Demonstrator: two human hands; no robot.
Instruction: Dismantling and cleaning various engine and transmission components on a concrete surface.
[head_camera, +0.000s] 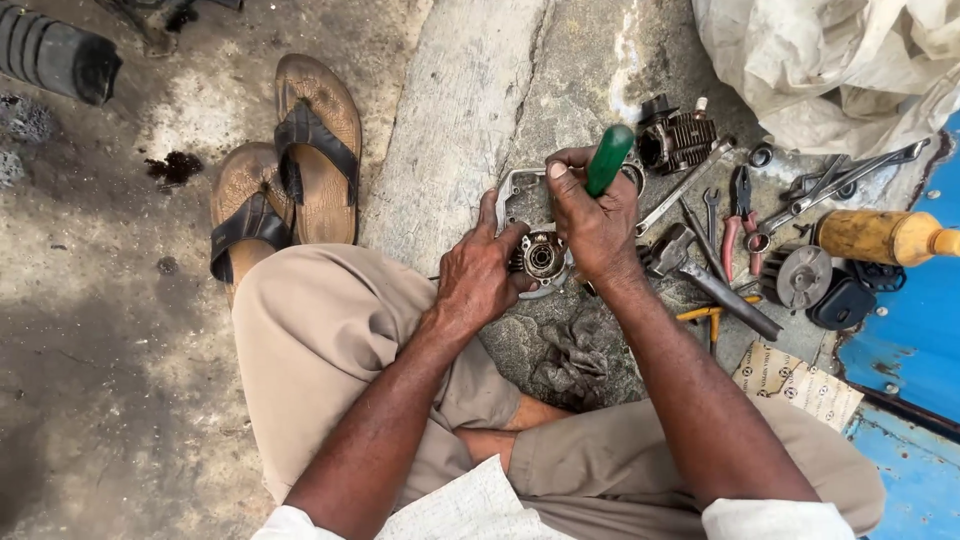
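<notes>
Rough concrete floor, oil-stained. Between my knees lies the metal engine casing (535, 250), grey cast alloy with a round bearing seat, greasy. I judge it heavy, rigid, slick; best gripped by its rim. Left hand (478, 275) clamps that near edge. Right hand (592, 225) fists a green-handled screwdriver (608, 160) above it. Just right of it: hammer (700, 270), pliers (740, 215), spanners.
</notes>
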